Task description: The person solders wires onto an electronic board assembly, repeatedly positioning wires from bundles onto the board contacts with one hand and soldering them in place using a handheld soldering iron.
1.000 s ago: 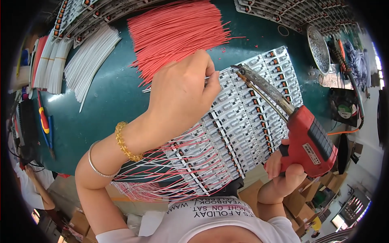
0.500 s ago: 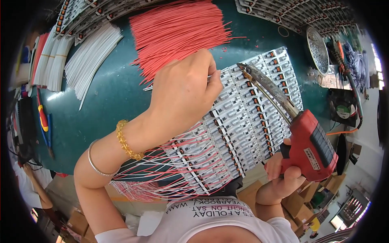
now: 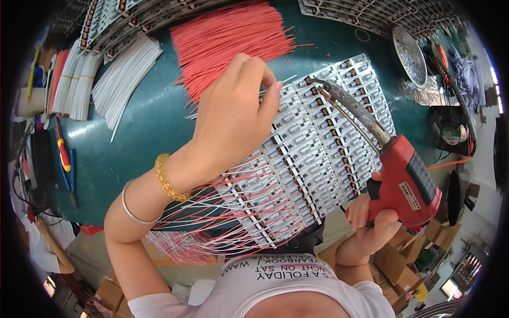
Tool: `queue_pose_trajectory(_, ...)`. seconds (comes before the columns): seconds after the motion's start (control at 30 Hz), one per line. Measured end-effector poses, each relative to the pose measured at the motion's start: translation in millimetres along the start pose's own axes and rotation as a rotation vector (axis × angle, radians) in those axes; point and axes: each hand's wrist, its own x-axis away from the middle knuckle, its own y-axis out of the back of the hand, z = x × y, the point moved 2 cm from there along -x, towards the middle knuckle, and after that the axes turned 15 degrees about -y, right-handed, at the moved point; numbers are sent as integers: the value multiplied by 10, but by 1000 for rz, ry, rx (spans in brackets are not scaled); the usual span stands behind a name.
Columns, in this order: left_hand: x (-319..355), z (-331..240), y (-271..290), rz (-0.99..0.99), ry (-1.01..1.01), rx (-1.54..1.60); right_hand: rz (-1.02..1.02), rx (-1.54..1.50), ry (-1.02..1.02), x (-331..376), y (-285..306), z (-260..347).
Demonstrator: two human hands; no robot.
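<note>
My left hand (image 3: pixel 228 114) is closed in a pinch at the far left corner of a panel of small circuit boards (image 3: pixel 313 143). A short length of thin white wire (image 3: pixel 289 79) sticks out past its fingertips toward the panel's upper edge. My right hand (image 3: pixel 368 222) grips the handle of a red soldering gun (image 3: pixel 405 183), forefinger near the trigger. The gun's tip and the thin feed tube beside it hover over or touch the panel's far edge, just right of the wire; I cannot tell which. Red and white wires (image 3: pixel 238 204) trail left from the panel's near-left boards.
A pile of red wires (image 3: pixel 228 42) lies beyond my left hand, with white wires (image 3: pixel 124 79) left of it. Further board panels (image 3: pixel 366 16) stand at the back. A metal bowl (image 3: pixel 409 55) and a small fan (image 3: pixel 452 135) are at right, pliers (image 3: pixel 63 153) at left.
My left hand has shifted slightly left and away from me, and a white wire end now shows beyond its fingertips. The soldering gun's tip stays near the same spot on the panel.
</note>
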Motion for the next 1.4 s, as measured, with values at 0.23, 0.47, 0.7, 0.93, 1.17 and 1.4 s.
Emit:
queue_pose_trajectory(0.23,47,-13,-37,69,-155,-4,9,24,-5,29,49,-33)
queue_pose_trajectory(0.47,49,-3,-47,89,-176,-20,-17,43,-36,33,25,-47)
queue_pose_trajectory(0.7,61,-2,-48,84,-173,-30,-25,131,43,51,169,-180)
queue_pose_trajectory(0.93,51,-27,-23,131,-144,-37,6,51,15,69,55,-80)
queue_pose_trajectory(1.17,-44,-48,195,50,-224,-221,-45,-37,88,147,146,-148)
queue_pose_trajectory(1.4,285,730,1229,253,20,-826,95,-104,50,210,433,-209)
